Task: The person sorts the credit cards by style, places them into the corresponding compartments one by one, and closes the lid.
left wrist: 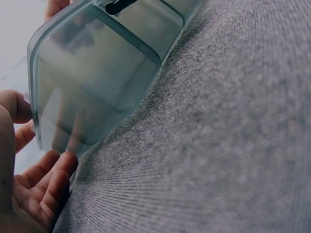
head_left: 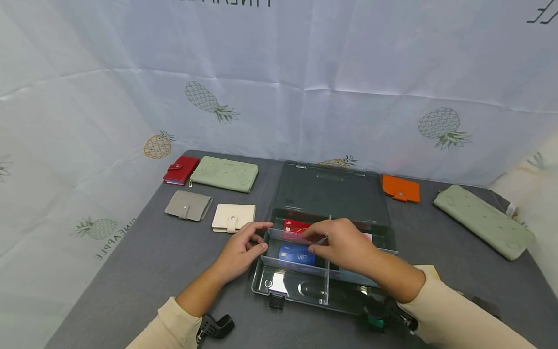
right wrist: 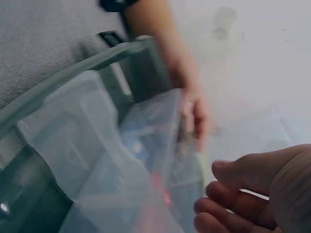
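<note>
A dark, see-through divided box lies on the table with its lid folded back. Clear dividers split it into compartments. In the middle left compartment is a blue card marked VIP; behind it, a red card lies in the back left one. My left hand rests its thumb and fingertips against the box's left side, fingers loosely bent. Over the box, near the lengthwise divider, hovers my right hand. Its thumb and bent fingers stand apart with nothing between them in the right wrist view.
Left of the box lie a red card holder, a green long wallet, a grey card holder and a cream one. To the right are an orange card holder and another green wallet. A patterned curtain hangs behind.
</note>
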Demonstrator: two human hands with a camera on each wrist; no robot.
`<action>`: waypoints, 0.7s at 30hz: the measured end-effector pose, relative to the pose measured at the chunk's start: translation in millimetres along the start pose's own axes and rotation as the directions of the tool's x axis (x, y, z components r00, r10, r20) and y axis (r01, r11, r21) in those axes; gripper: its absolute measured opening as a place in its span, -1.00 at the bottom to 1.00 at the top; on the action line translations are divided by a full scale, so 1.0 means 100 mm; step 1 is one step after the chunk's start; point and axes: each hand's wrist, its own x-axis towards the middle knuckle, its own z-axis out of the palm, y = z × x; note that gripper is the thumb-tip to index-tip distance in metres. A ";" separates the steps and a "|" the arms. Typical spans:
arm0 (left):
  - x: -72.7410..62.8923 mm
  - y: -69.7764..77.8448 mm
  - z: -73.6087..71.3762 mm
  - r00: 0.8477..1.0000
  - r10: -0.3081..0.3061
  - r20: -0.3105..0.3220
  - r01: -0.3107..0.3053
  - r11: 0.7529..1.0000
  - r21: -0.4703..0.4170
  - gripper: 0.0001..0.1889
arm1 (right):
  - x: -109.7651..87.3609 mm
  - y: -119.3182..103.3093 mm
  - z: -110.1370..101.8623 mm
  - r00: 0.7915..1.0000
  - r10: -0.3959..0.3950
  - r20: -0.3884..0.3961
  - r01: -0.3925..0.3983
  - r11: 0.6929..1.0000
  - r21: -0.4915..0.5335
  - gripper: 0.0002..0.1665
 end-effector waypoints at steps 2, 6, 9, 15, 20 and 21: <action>0.00 0.01 -0.01 1.000 0.001 -0.002 -0.001 1.000 0.002 -0.46 | -0.09 0.03 -0.09 0.999 0.040 0.000 -0.040 0.997 0.060 -0.70; 0.00 0.01 -0.01 1.000 -0.003 0.001 0.003 1.000 0.002 -0.47 | -0.34 0.11 -0.22 0.994 0.106 -0.020 -0.103 0.986 0.130 -0.69; 0.00 0.00 -0.01 1.000 -0.005 -0.002 0.005 1.000 0.005 -0.47 | -0.56 0.18 -0.30 0.987 0.143 -0.069 -0.132 0.981 0.139 -0.70; -0.01 0.00 0.00 1.000 -0.011 -0.002 0.011 1.000 0.000 -0.47 | -1.00 0.33 -0.45 0.964 0.226 -0.142 -0.205 0.967 0.149 -0.68; -0.01 0.00 0.01 1.000 -0.003 -0.005 0.003 1.000 -0.004 -0.48 | -1.32 0.56 -0.58 0.932 0.332 -0.145 -0.317 0.941 0.118 -0.66; -0.01 0.00 0.02 1.000 0.001 -0.007 -0.001 1.000 -0.005 -0.48 | -1.38 0.62 -0.59 0.927 0.345 -0.144 -0.332 0.937 0.104 -0.65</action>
